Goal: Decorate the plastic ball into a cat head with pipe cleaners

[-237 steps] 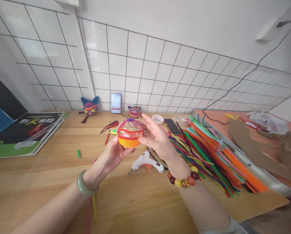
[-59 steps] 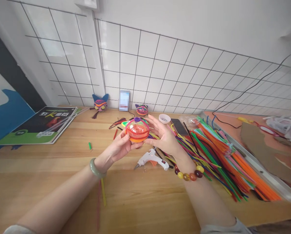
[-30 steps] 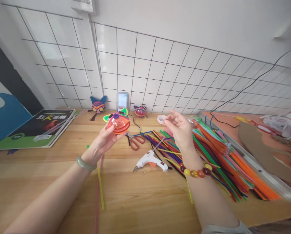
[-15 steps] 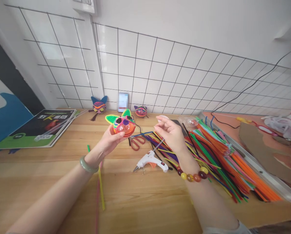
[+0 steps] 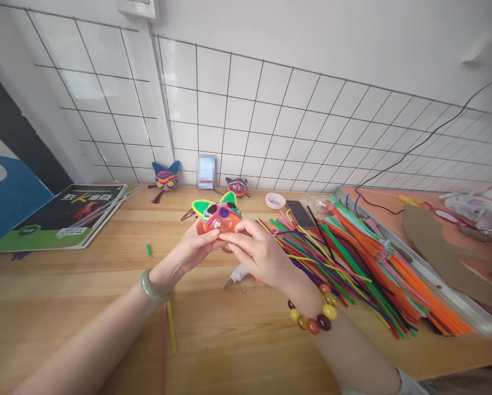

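Note:
A pipe-cleaner animal head [image 5: 222,216] with green ears edged in yellow, a clear plastic dome and an orange lower rim is held up over the table. My left hand [image 5: 194,241] is closed around its lower left side, thumb at the front. At the lower right rim, the fingers of my right hand [image 5: 260,249] are pinched together, touching the head. Anything small between those fingertips is hidden. Partly covered by my right hand, a white glue gun [image 5: 238,273] lies on the wooden table below.
Pipe cleaners [image 5: 353,263] in many colours cover the right side, near a dark phone [image 5: 300,214] and a small pink bowl [image 5: 275,201]. Two finished animal heads, one blue-eared [image 5: 166,178] and one smaller [image 5: 236,186], stand by the wall. A book [image 5: 81,211] lies left.
My right hand has moved left from in front of the pink bowl to the animal head. My left hand has shifted the head slightly right and down.

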Action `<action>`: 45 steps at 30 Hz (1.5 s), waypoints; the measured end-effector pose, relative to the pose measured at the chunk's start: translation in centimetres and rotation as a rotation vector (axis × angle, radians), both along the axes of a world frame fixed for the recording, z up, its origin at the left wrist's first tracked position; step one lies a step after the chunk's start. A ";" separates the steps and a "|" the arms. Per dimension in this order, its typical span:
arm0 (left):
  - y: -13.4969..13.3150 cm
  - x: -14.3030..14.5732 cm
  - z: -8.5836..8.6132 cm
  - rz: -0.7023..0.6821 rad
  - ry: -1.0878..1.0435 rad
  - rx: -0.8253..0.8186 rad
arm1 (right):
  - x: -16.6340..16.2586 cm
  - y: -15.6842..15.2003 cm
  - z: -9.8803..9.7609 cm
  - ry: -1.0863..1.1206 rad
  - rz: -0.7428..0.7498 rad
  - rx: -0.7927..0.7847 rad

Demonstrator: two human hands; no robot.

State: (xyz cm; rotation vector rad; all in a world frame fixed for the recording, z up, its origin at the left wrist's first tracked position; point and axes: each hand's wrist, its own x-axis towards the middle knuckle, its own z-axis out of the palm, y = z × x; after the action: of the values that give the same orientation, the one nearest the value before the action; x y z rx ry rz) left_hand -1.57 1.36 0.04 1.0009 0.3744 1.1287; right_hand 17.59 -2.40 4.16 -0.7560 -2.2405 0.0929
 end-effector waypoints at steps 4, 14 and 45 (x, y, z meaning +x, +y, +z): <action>-0.1 0.2 0.0 -0.007 0.000 0.004 | 0.0 0.1 0.0 0.006 0.002 0.005; -0.3 0.3 0.0 -0.003 -0.017 -0.012 | 0.0 0.3 -0.2 0.009 0.003 0.030; 3.2 -2.7 0.1 0.365 -0.162 -0.200 | -0.5 -0.3 0.1 -0.217 0.114 -0.356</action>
State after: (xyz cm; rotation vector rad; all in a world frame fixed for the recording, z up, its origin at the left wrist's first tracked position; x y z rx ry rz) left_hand -4.25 4.55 0.12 0.6744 0.5421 1.4586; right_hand 17.10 -2.71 4.29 -0.8572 -2.5079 0.4971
